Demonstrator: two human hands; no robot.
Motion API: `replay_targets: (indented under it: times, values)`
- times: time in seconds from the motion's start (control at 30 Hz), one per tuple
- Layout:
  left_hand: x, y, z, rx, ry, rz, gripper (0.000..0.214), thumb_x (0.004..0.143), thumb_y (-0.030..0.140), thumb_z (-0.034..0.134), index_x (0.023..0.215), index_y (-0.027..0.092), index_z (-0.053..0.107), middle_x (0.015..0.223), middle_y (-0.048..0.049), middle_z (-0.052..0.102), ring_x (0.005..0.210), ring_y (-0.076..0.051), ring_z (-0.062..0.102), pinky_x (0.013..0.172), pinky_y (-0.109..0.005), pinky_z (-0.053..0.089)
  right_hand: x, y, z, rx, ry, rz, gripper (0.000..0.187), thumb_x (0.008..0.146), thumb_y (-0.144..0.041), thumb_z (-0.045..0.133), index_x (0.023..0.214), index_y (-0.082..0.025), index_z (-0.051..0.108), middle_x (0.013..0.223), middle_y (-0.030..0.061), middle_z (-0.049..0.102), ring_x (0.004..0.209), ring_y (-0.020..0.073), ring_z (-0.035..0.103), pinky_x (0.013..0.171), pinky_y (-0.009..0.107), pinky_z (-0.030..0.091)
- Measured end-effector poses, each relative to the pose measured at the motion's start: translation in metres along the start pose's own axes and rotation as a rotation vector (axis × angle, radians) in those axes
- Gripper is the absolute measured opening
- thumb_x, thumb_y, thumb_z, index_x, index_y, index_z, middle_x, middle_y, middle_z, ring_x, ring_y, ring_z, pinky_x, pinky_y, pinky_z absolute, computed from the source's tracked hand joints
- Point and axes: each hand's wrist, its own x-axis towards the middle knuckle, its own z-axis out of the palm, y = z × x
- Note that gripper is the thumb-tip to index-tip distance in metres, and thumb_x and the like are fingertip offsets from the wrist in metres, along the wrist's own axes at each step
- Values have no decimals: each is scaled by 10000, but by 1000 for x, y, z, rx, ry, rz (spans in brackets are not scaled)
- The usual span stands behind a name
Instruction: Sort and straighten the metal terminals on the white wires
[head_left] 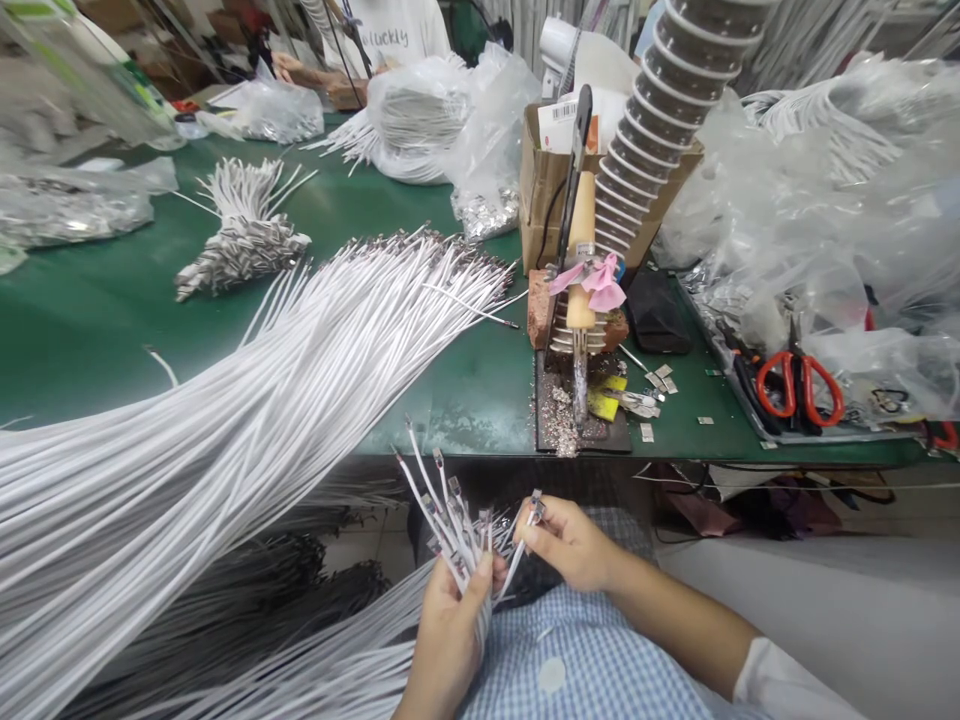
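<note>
Holding the bunch: left hand (450, 620) was curled around a fanned handful of white cables (459, 535), tips poking up past the thumb
Pinching duty: right hand (574, 540) had thumb and fingers pressed together on 1 cable (513, 572), right by its metal-looking connector (536, 505)
Where they were: just off the near edge of the green table (480, 425), by a blue checked apron (585, 655)
Cable weight: 1 alone looked like next to nothing; the big cable pile (300, 385) on the table seemed a way heftier lift
Cable feel: springy but bendy, I'd guess, and smooth enough to slide around in a loose fist
Best hold: on the white part just below the connector imo, since the tips looked like the fragile bit
Tabletop: scuffed up front, gritty crumbs (559, 420) under a wooden-handled tool (583, 215) (soldering iron, probably) with a pink ribbon (602, 285) on it
Right side: red-handled snips (787, 380) in a messy tray (847, 436), plastic bags (810, 220) heaped behind
Room: cluttered workshop vibe, ribbed hose (652, 130) beside a cardboard box (536, 200), another person's hand (296, 72) across the table
</note>
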Motion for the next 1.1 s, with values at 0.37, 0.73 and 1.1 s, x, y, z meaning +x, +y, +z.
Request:
replay_targets:
  times: [0.37,0.73,1.1]
  values:
    - [-1,-5,-1,54,-38,-48,259,705,309,712,886,159,604,750,-38,680,624,-147,603,585,-241,482,4,10,7,-73,126,5,281,744,-398,632,680,-150,517,682,1,493,569,97,440,522,216,353]
    - [-1,-7,-2,138,-68,-4,240,727,297,684,917,163,625,812,-40,669,656,-154,581,599,-248,482,3,14,11,-28,116,67,256,740,-363,621,683,-158,480,567,-35,461,489,81,402,461,193,332]
    - [0,-6,-3,129,-123,-13,257,770,274,646,1005,188,585,895,-48,675,774,-196,612,690,-292,494,5,3,8,-53,115,38,145,757,-284,568,715,-152,525,624,-11,490,543,102,442,501,210,366]
